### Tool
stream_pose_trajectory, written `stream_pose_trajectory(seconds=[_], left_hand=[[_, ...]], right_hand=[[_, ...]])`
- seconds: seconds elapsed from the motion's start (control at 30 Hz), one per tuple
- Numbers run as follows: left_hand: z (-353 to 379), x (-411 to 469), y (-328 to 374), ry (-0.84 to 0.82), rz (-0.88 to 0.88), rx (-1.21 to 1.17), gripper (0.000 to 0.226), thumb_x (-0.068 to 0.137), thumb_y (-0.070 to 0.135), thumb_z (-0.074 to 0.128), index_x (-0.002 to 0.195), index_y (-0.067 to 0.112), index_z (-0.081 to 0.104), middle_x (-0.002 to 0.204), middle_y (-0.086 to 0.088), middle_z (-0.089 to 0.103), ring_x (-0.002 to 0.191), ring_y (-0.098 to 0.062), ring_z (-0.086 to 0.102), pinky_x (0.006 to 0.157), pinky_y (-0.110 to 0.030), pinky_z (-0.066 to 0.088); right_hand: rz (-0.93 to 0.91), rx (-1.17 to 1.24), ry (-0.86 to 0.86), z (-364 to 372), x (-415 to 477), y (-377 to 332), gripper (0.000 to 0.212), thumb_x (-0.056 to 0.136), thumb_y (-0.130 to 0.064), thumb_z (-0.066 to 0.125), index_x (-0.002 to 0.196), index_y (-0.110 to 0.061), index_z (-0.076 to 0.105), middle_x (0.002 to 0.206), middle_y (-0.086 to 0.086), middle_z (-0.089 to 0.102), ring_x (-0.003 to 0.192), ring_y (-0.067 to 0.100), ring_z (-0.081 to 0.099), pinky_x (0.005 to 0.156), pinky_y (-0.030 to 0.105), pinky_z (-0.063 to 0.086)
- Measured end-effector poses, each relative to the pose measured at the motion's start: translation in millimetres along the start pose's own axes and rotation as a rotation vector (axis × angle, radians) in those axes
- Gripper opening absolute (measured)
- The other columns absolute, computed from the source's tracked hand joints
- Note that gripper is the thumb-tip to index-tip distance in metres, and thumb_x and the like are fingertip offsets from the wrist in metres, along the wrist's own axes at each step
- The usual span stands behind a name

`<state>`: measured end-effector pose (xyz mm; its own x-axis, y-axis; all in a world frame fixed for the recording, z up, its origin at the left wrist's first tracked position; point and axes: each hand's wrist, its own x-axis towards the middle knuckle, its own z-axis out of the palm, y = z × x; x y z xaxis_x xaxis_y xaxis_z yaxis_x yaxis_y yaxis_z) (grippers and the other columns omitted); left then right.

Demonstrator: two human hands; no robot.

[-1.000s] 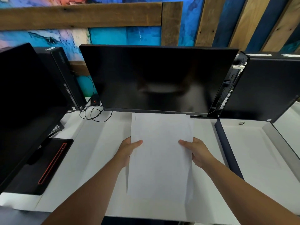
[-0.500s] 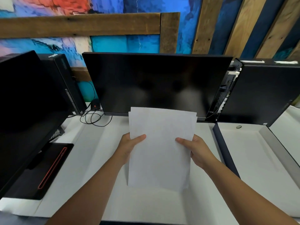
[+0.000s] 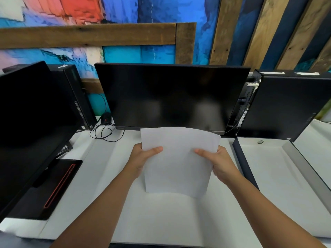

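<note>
A thin stack of white paper sheets (image 3: 177, 161) is held upright above the white desk (image 3: 161, 217), in front of the dark middle monitor (image 3: 170, 97). My left hand (image 3: 143, 158) grips the stack's left edge, thumb on the front. My right hand (image 3: 217, 162) grips the right edge the same way. The top corners of the sheets fan apart slightly at the right. The stack's lower edge hangs above the desk, apart from it.
A second dark monitor (image 3: 30, 122) and its black base (image 3: 48, 190) stand at left, with a black tower (image 3: 77, 97) and loose cables (image 3: 105, 131) behind. At right are a black computer case (image 3: 290, 104) and an open shallow box (image 3: 279, 176).
Both hands have raised the sheets off the desk and tilted them more upright. The top corners have fanned apart. The camera has tipped upward.
</note>
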<state>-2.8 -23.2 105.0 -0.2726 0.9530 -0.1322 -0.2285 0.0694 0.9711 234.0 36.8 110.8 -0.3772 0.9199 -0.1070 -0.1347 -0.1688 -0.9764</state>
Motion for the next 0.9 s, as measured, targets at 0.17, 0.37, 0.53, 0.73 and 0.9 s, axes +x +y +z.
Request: stream_pose_trajectory(seconds=[0.17, 0.37, 0.53, 0.73, 0.9], left_hand=[[2.0, -4.7, -3.9, 0.028, -0.004, 0.03, 0.036, 0.057, 0.016, 0.08, 0.092, 0.011, 0.072, 0.09, -0.006, 0.075, 0.083, -0.024, 0.071, 0.074, -0.032, 0.055], [1.5, -8.8, -3.0, 0.043, 0.006, 0.03, 0.041, 0.054, 0.017, 0.082, 0.093, 0.009, 0.073, 0.092, -0.008, 0.075, 0.086, -0.027, 0.071, 0.077, -0.035, 0.056], [3.8, -8.8, -4.0, 0.073, 0.003, 0.031, 0.049, 0.05, 0.02, 0.085, 0.096, 0.007, 0.072, 0.094, -0.011, 0.075, 0.086, -0.029, 0.071, 0.08, -0.039, 0.056], [10.7, -12.3, -12.0, 0.113, -0.035, 0.021, 0.041, 0.053, 0.013, 0.083, 0.092, 0.006, 0.072, 0.092, -0.012, 0.074, 0.084, -0.029, 0.07, 0.081, -0.04, 0.057], [9.9, -12.8, -16.0, 0.172, -0.042, -0.052, 0.033, 0.056, 0.009, 0.084, 0.087, 0.009, 0.073, 0.086, -0.006, 0.076, 0.08, -0.026, 0.071, 0.079, -0.037, 0.056]], right_hand=[[-0.001, -0.015, 0.037, 1.7, -4.1, 2.7, 0.03, 0.073, -0.015, 0.079, 0.102, -0.011, 0.071, 0.102, 0.006, 0.074, 0.097, 0.026, 0.069, 0.085, 0.041, 0.054], [-0.005, -0.034, 0.065, 3.1, -5.3, 1.9, 0.032, 0.071, -0.017, 0.08, 0.102, -0.011, 0.072, 0.103, 0.005, 0.074, 0.096, 0.026, 0.07, 0.087, 0.043, 0.054], [-0.029, -0.018, 0.083, 4.7, -7.1, 0.2, 0.029, 0.072, -0.013, 0.079, 0.101, -0.011, 0.072, 0.1, 0.004, 0.075, 0.092, 0.023, 0.071, 0.081, 0.038, 0.055], [0.013, -0.038, 0.095, 5.3, -8.3, 10.5, 0.031, 0.069, -0.013, 0.081, 0.098, -0.011, 0.072, 0.097, 0.005, 0.075, 0.09, 0.024, 0.071, 0.082, 0.04, 0.056], [0.015, -0.082, 0.058, 1.5, -8.5, 16.4, 0.024, 0.071, -0.012, 0.079, 0.095, -0.01, 0.073, 0.095, 0.006, 0.075, 0.09, 0.026, 0.071, 0.079, 0.038, 0.057]])
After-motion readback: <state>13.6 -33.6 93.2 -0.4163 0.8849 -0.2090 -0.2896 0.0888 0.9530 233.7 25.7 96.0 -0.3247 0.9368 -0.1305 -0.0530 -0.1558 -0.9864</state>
